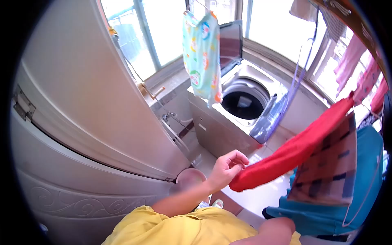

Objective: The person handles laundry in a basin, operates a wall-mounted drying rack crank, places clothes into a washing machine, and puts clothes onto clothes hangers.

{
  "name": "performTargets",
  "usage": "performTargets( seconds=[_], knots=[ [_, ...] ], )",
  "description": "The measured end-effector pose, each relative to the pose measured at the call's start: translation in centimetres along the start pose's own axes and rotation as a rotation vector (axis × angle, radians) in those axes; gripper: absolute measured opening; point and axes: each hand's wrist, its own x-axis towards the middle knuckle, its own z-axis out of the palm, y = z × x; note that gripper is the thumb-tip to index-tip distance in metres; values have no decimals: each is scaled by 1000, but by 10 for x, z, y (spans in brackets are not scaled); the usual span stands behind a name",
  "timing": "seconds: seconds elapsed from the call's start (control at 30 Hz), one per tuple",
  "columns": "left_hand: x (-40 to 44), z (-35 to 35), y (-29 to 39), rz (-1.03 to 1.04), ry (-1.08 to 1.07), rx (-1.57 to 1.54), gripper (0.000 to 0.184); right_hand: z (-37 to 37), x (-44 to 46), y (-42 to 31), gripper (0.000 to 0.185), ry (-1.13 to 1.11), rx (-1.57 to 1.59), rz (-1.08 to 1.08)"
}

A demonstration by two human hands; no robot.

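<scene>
A long red garment (281, 157) slants down from the upper right, and my left hand (231, 167) pinches its lower end near the middle of the view. The fingers of this hand are curled, with the thumb against the cloth. My right forearm (273, 232) reaches to the lower right, and the hand at its end is hidden behind or under hanging clothes. Beside it hang a teal garment (367, 163) and a brown checked cloth (326, 175).
A top-loading washing machine (228, 139) stands below the windows with its lid up. A patterned light-green garment (200, 57) hangs before it. Tall cabinet doors (81, 81) fill the left. A pink basin (191, 176) is on the floor. Pink clothes (351, 61) hang at the upper right.
</scene>
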Motion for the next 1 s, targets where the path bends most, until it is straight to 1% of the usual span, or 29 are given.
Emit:
performTargets(
  seconds=[0.07,0.1,0.17,0.2,0.27,0.3,0.33,0.37,0.4,0.43,0.5,0.53,0.57,0.6,0.63,0.7,0.77,0.8,0.83,0.9,0.93,0.97,1.0],
  knots=[
    [6,-5,4,18,-15,-35,12,-16,3,-5,54,2,-509,-176],
    [10,-9,5,47,-28,-43,12,-18,8,-12,54,-27,-513,-177],
    [15,-15,13,52,-30,-20,13,-12,18,-32,36,366,-999,-254],
    [18,-21,18,76,-33,6,13,-15,23,-47,36,347,-1003,-252],
    [23,-27,26,101,-57,36,14,-25,23,-84,18,143,-1115,-119],
    [26,-30,29,105,-30,47,14,-42,14,-85,13,83,-964,-307],
    [29,-30,31,109,-7,53,15,-48,13,-73,13,86,-982,-297],
    [33,-35,37,117,24,17,20,-53,16,-55,7,524,-939,-323],
    [37,-39,44,173,78,-15,17,-61,19,-35,6,966,-860,-349],
    [44,-43,51,235,132,-46,16,-91,29,-30,12,891,-970,-266],
    [62,-60,73,688,80,-47,17,-119,56,-11,15,960,-1245,-152],
    [66,-74,63,611,186,-42,12,-134,62,-8,17,992,-1398,-173],
    [74,-74,76,525,362,53,15,-150,65,-6,20,1017,-1553,-197],
    [82,-86,87,540,379,121,18,-170,63,-2,24,1149,-1473,-216],
    [90,-102,101,558,398,189,22,-188,59,-3,23,1212,-1433,-282],
    [107,-116,141,758,522,343,22,-189,60,-17,17,1253,-1465,-418],
    [127,-120,182,766,664,426,23,-194,58,-30,13,1279,-1538,-666],
    [145,-121,196,812,647,389,25,-194,60,-39,12,1324,-1502,-803],
    [162,-119,208,853,626,352,27,-190,63,-49,13,1333,-1361,-866],
    [186,-112,233,736,528,330,37,-188,61,-61,12,1446,-1289,-819],
    [200,-108,241,734,515,330,37,-190,58,-65,12,1481,-1271,-820],
    [213,-104,248,612,531,320,44,-192,53,-67,12,1482,-1272,-823],
    [224,-102,252,495,551,306,52,-196,45,-69,12,1531,-1256,-840]
  ],
)
